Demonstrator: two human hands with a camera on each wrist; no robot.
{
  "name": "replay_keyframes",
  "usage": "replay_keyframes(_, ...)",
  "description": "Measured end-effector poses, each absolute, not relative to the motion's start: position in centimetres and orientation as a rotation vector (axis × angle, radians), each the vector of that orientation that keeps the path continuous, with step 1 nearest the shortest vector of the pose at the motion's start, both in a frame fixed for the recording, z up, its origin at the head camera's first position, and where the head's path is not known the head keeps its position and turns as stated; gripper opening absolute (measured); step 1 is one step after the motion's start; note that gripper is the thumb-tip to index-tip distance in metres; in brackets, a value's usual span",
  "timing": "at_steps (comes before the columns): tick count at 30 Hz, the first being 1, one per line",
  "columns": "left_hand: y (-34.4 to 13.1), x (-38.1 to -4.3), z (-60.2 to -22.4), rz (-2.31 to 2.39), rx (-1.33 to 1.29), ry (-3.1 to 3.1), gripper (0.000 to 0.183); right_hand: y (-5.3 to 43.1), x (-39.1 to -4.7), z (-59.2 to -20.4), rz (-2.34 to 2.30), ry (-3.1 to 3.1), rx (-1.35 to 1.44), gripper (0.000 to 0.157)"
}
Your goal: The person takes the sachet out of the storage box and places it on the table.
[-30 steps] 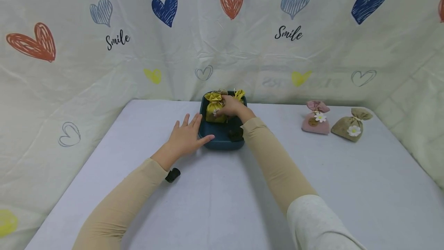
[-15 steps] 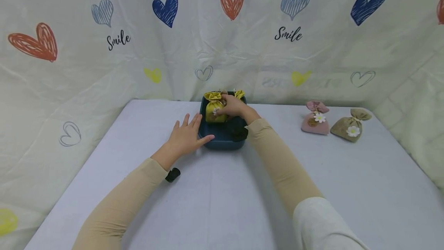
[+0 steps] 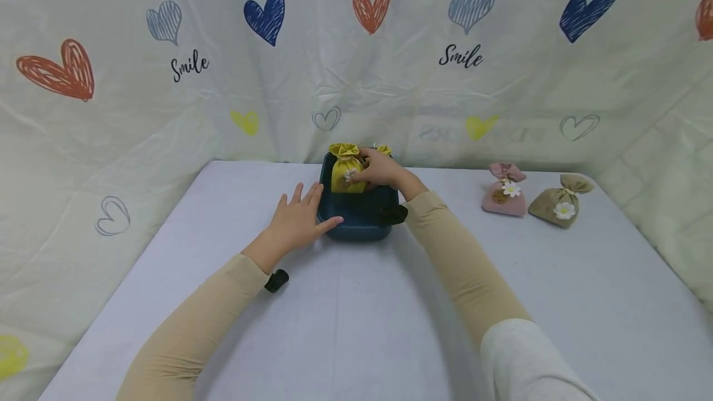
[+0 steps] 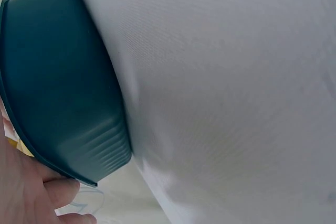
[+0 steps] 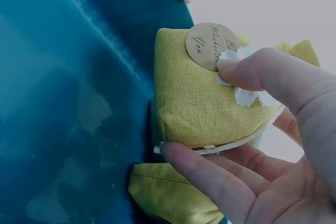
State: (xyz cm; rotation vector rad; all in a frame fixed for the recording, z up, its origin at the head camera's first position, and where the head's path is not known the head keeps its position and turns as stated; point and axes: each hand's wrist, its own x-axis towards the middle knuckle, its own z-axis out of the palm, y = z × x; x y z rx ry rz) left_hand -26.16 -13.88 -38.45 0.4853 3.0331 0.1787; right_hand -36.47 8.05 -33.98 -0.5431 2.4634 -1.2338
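On the tabletop (image 3: 345, 314) stands a blue tub (image 3: 356, 232). The left hand (image 3: 292, 221), fingers spread, touches its rim; the right hand (image 3: 384, 172) reaches in, pinching a yellow bag (image 5: 194, 98), thumb over its flower (image 5: 245, 97). Whether its base touches the tub is unclear; a second bag (image 5: 168, 190) is partly hidden.

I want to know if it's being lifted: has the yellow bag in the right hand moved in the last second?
Yes, slightly upward in the head view: the yellow bag now sits higher against the bin's far rim.
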Motion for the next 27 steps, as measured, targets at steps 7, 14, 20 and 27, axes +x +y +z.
replay_keyframes(7, -13.8, -26.1, -38.4, 0.181, 0.484, 3.031, 0.098, 8.9, -36.2, -33.5, -1.286, 2.408, -0.555, 0.071)
replay_keyframes(14, -13.8, -26.0, -38.3, 0.183, 0.485, 3.031, 0.098, 9.6, -35.8, -32.9, -1.3, 2.383, -0.577, 0.074)
replay_keyframes(20, -13.9, -26.1, -38.2, 0.197, 0.485, 3.03, 0.099, 10.0, -35.6, -32.8, -1.281, 2.422, -0.604, 0.08)
replay_keyframes(27, -13.9, -26.2, -38.3, 0.213, 0.493, 3.029, 0.098, 10.6, -35.0, -32.6, -1.27, 2.443, -0.624, 0.08)
